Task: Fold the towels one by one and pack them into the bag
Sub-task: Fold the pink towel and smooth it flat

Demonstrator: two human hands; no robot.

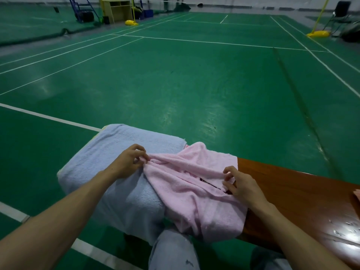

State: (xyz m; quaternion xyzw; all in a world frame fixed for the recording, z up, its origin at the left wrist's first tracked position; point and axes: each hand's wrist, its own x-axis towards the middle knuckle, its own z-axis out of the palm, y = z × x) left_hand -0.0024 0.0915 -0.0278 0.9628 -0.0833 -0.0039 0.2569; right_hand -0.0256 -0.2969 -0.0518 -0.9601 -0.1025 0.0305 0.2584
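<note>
Okay, both hands (128, 162) (238, 185) pinching pink towel (187, 184) edges; pull it taut and flat on worktop (292, 193) before folding.

This place is an indoor sports hall with badminton courts. Beyond the brown wooden bench (296, 193) spreads a green court floor (194, 78), marked with white lines (214, 43). Far beyond the bench, to the right, a yellow post (322, 14) stands on a yellow base (318, 33). Far to the left stand a blue ladder chair (81, 8) and a wooden cabinet (117, 10).
</note>
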